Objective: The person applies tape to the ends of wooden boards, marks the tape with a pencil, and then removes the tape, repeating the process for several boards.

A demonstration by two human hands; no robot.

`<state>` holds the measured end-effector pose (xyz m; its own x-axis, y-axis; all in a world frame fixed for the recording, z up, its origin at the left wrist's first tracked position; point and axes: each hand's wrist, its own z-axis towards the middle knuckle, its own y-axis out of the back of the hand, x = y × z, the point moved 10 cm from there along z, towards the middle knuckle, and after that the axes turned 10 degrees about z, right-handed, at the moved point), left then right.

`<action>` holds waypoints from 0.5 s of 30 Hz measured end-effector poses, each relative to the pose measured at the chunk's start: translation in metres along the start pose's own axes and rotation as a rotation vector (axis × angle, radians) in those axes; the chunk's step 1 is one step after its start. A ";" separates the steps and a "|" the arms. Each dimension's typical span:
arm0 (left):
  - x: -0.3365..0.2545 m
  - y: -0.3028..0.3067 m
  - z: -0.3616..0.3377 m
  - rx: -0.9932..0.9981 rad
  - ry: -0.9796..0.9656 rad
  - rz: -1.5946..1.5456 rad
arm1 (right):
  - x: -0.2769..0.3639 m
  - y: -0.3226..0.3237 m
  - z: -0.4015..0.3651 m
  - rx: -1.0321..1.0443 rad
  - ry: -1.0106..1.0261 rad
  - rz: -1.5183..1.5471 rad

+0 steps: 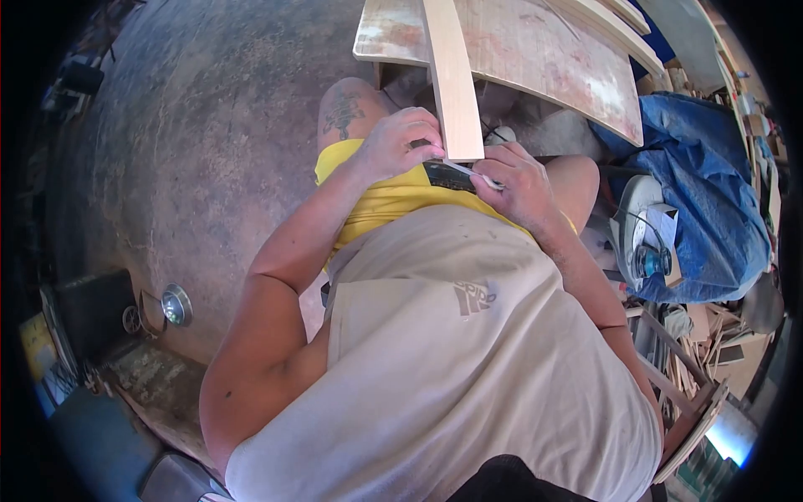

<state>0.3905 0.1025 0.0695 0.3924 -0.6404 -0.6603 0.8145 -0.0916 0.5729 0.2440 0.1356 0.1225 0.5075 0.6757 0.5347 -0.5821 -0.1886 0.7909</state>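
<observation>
A long pale wooden board reaches from the worktable toward my lap, its near end overhanging the table edge. Just under that end, a thin pale strip runs slantwise between my hands; its exact kind is something I cannot tell. My left hand is closed, thumb and fingers pinching at the strip's left end beside the board's corner. At the board's right corner, my right hand is closed around the strip's other end.
More wooden strips lie on the table's right part. To my right are a blue tarp, a round fan-like disc and a small blue-and-black power tool. Wood scraps lie behind these. A shiny metal bowl sits on the left floor.
</observation>
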 end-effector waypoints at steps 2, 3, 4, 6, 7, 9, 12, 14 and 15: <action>-0.001 0.000 0.001 0.000 -0.021 0.029 | -0.001 -0.001 0.000 -0.001 0.012 0.001; 0.000 0.000 0.001 0.003 -0.021 0.029 | -0.001 -0.001 0.001 -0.002 0.010 0.002; -0.001 0.000 0.002 -0.001 -0.031 0.027 | -0.001 -0.001 0.001 -0.001 0.013 0.008; -0.001 0.000 0.002 -0.002 -0.040 0.022 | 0.000 0.000 0.001 0.001 0.012 0.015; -0.003 0.001 0.003 0.000 -0.052 0.035 | 0.001 0.000 0.002 0.006 0.012 0.016; -0.005 0.001 0.005 0.004 -0.065 0.046 | 0.001 0.001 0.002 0.011 0.009 0.018; -0.007 0.001 0.007 0.011 -0.101 0.077 | 0.001 0.000 0.002 0.008 0.015 0.016; -0.006 -0.002 0.006 0.021 -0.104 0.083 | 0.000 -0.001 0.002 0.014 0.012 0.014; -0.004 -0.002 0.007 0.021 -0.104 0.082 | 0.000 -0.001 0.002 0.014 0.011 0.014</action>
<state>0.3840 0.1003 0.0742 0.4098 -0.7218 -0.5578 0.7722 -0.0511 0.6334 0.2454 0.1343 0.1222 0.4919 0.6808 0.5427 -0.5801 -0.2085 0.7874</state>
